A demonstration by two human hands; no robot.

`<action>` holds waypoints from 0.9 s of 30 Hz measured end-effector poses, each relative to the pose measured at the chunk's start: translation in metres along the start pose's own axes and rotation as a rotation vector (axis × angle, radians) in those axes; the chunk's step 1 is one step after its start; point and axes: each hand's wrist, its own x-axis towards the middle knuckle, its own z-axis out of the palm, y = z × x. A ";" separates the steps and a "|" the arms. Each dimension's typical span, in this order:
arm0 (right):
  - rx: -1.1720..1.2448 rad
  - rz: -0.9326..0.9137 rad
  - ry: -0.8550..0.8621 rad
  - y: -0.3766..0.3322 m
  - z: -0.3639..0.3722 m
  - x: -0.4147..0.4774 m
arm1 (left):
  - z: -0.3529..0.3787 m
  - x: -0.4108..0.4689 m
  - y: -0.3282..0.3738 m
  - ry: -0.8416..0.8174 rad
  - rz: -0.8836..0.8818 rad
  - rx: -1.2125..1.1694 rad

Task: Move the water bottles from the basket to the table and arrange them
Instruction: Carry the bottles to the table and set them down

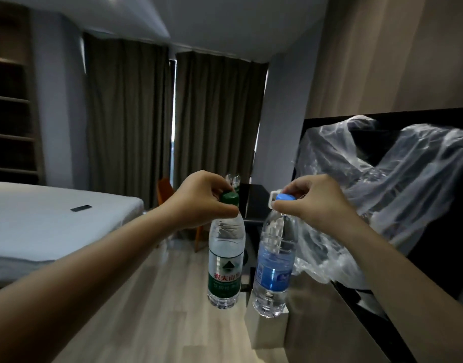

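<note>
Green-capped bottle [226, 260] and blue-capped bottle [275, 263] hang upright in mid-air, side by side, by the bench [316, 315] edge. My left grip [201, 200] and right grip [314, 203] each pinch a cap. I judge them full, heavy and slick, so the neck is the safer hold.

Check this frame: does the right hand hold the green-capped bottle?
No, the right hand pinches the blue-capped bottle by its cap; the left hand holds the green-capped bottle.
</note>
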 end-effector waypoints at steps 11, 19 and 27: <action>-0.013 0.009 -0.070 0.055 0.106 0.119 | -0.001 0.088 -0.133 -0.030 -0.055 0.026; -0.045 0.024 -0.048 0.074 0.185 0.216 | -0.026 0.176 -0.235 -0.053 -0.017 0.061; -0.069 0.043 -0.079 0.114 0.258 0.303 | -0.018 0.251 -0.335 -0.084 -0.053 0.049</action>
